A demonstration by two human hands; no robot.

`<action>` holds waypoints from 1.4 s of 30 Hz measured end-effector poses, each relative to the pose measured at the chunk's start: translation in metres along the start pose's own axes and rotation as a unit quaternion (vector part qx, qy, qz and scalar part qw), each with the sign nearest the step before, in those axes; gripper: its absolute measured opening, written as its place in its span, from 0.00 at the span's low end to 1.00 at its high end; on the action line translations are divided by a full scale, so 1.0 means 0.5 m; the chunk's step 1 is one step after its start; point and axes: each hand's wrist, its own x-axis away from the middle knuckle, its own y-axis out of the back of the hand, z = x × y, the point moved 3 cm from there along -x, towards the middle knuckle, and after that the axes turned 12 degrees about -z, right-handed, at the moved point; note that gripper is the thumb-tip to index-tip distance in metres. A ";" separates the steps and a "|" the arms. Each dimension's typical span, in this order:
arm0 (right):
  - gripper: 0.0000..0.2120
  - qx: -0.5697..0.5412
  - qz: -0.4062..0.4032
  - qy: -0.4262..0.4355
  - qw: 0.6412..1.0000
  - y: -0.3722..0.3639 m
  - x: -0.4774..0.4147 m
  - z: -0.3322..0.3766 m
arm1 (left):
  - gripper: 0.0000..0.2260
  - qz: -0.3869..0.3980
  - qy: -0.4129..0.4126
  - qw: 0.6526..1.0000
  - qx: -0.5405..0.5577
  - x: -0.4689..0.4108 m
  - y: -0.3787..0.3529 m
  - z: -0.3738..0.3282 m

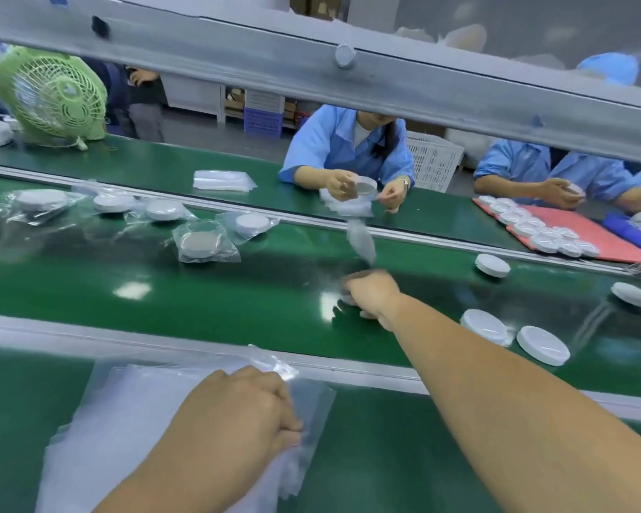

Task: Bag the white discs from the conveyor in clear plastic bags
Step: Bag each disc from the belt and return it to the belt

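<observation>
My right hand [371, 294] reaches out over the green conveyor belt [237, 294], fingers curled down on a white disc whose edge shows beneath them. A blurred clear bag [361, 242] stands just beyond its fingertips; I cannot tell whether it is attached to that disc. My left hand [245, 412] rests on a stack of clear plastic bags [126, 409] on the near table and pinches the edge of the top bag. Loose white discs [484, 325] [543, 345] lie on the belt right of my arm. Bagged discs [204, 242] lie at the belt's left.
Two more bare discs [492, 265] [632, 294] ride the belt at far right. Opposite, a person in blue [348, 149] bags a disc; another sits by a red mat [585, 231] holding several discs. A green fan [52, 94] stands back left. A metal beam [311, 57] crosses overhead.
</observation>
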 end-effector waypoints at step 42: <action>0.22 -0.178 0.055 0.279 0.942 0.092 0.421 -0.104 | 0.14 -0.230 0.184 0.805 0.515 0.007 -0.005 -0.081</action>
